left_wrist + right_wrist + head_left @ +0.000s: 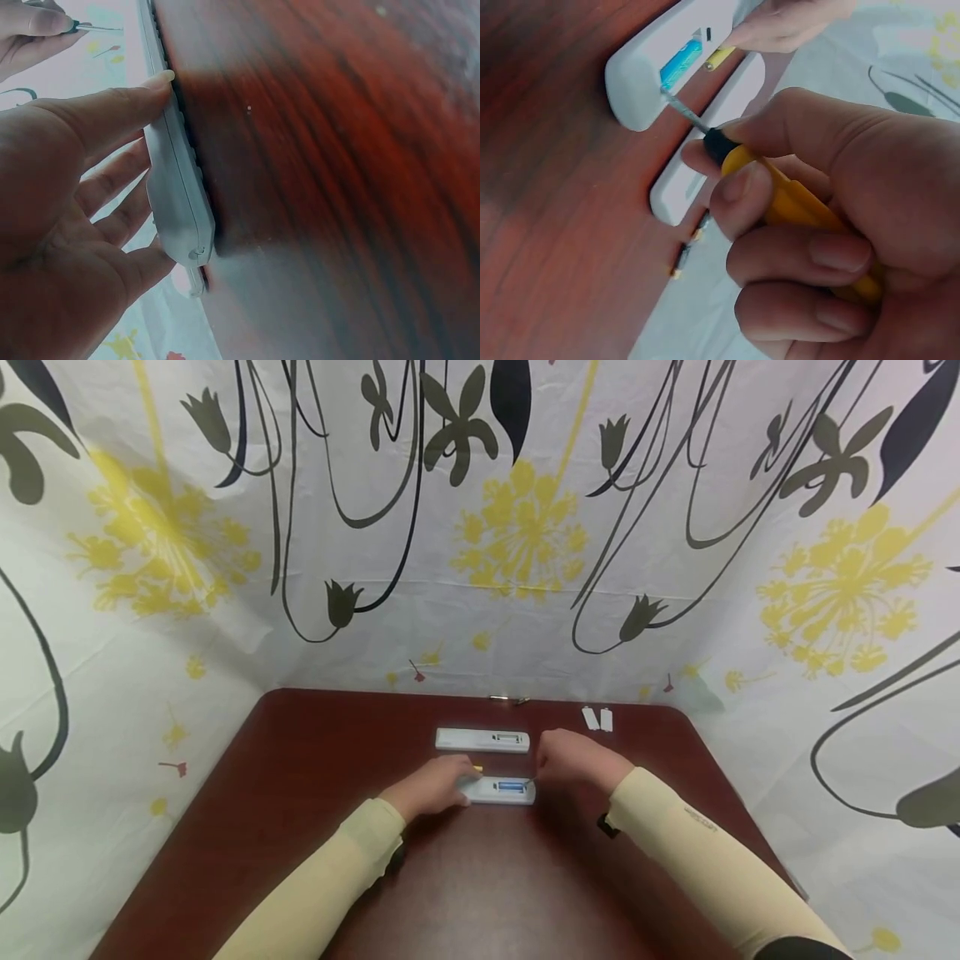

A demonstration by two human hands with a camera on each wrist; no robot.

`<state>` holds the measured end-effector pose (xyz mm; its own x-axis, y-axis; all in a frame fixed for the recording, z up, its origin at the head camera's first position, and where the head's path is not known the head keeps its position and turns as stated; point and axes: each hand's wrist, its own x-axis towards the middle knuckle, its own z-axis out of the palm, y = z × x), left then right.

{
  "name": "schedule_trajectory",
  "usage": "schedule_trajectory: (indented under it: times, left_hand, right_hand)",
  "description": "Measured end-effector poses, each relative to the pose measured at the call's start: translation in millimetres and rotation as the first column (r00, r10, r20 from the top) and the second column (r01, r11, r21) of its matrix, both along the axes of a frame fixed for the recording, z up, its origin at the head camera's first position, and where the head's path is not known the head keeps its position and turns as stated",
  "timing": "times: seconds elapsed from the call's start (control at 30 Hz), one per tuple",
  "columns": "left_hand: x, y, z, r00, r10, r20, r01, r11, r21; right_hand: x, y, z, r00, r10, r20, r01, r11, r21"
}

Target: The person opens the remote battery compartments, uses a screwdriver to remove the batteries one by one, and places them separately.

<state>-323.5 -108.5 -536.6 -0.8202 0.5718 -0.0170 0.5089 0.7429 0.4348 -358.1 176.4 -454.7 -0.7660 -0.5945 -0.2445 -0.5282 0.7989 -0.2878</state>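
A white remote control lies back up on the table, its battery compartment uncovered. My left hand grips its left end, thumb along the near side and fingers along the far side in the left wrist view. A blue battery sits in the compartment. My right hand holds a screwdriver by its yellow handle, fingers curled round it. The metal tip touches the compartment at the battery's end. A small yellow cylinder, probably a battery, is beside the remote near my left fingers.
Behind lies a second white remote control with its compartment uncovered. Two batteries lie by the table's back edge. Two small white covers are at the back right. Patterned curtain hangs around the dark red table.
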Motion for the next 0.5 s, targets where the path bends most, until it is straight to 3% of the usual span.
schedule_trajectory:
  times: [0.27,0.5]
  left_hand:
    - [-1.4,0.9,-0.5,1.0,-0.013,0.005,0.013,1.0,0.009]
    - [-3.9,-1.6,-0.8,1.0,-0.031,0.005,0.031,0.999,0.02]
  right_hand:
    - [-0.4,-11.0,2.4,0.999,-0.009,-0.033,0.012,0.997,0.08]
    - [8.8,-33.7,9.6,0.991,-0.004,-0.135,0.03,0.98,0.195]
